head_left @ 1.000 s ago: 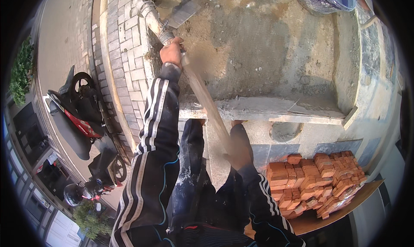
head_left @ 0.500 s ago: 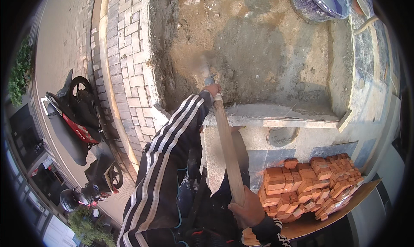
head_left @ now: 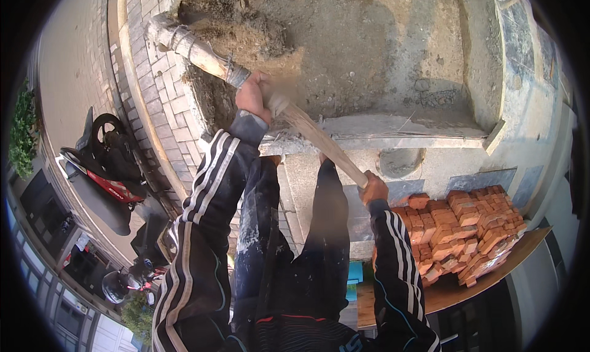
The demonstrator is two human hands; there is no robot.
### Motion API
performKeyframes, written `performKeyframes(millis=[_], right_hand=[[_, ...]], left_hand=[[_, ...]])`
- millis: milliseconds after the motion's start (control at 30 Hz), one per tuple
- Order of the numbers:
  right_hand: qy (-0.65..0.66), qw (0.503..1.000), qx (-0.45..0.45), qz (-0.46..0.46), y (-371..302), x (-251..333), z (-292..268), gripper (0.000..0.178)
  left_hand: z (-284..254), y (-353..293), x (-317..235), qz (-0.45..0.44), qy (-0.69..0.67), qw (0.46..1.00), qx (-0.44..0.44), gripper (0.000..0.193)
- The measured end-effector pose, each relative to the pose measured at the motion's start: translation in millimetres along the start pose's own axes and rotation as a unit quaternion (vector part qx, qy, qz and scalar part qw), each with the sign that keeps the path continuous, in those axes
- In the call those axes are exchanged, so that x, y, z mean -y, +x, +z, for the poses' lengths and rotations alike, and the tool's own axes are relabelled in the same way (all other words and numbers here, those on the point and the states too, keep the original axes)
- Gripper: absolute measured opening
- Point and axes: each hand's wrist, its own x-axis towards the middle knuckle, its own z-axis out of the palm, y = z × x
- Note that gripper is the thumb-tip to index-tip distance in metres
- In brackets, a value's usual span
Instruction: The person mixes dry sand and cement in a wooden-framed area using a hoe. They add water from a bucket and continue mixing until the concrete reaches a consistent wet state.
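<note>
There was 1 long wooden tool, & 2 hands were on it. The L hand had its fingers wrapped round the stick, next to a bit tied w/ wire. The R hand had its fingers grasping the other end. The tool lay on a slant, w/ its fat end up at the top L, by the paving stones.

1 big clump of brown dirt sat just beside the fat end, in the corner of 1 dirt bed w/ a low wall. 1 round grey patch was in the ground near the R hand. There was 1 pile of red bricks, too many to count, on 1 brown board. 1 motorbike was off to the L, & 1 helmet was lower down.

What was diff. from ½ sec before: the fat end had been a blur down in the dirt bed, but now it was up & over to the L. The L hand had moved up & L too. The R hand had been low, close to the body; now it was farther out, to the R. Sth. blue had come into view beside the board.
</note>
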Motion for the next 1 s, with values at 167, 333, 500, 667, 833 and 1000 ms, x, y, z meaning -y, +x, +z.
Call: performKeyframes(millis=[167, 333, 500, 667, 833, 1000], right_hand=[[0.149, 0.985, 0.042, -0.077, 22, 92, -19, 0.025], [0.202, 0.976, 0.08, -0.024, -30, 124, -5, 0.03], [0.197, 0.954, 0.181, 0.135, -93, 94, 20, 0.043], [0.286, 0.893, 0.22, 0.268, -144, 147, -47, 0.043], [0.304, 0.909, 0.233, 0.162, -134, 206, -101, 0.048], [0.34, 0.877, 0.28, 0.191, -131, 189, -190, 0.053]], left_hand=[[-16, -12, -90, 0.179, -0.033, 0.983, 0.017, 0.008], [1, 29, -91, 0.227, 0.062, 0.972, -0.019, 0.014], [-42, 184, 141, 0.086, 0.465, 0.877, -0.085, 0.018], [-85, 216, 287, 0.054, 0.662, 0.737, 0.121, 0.025], [-119, 319, 203, 0.111, 0.596, 0.788, 0.107, 0.019], [-43, 204, 196, 0.102, 0.545, 0.778, 0.295, 0.007]])
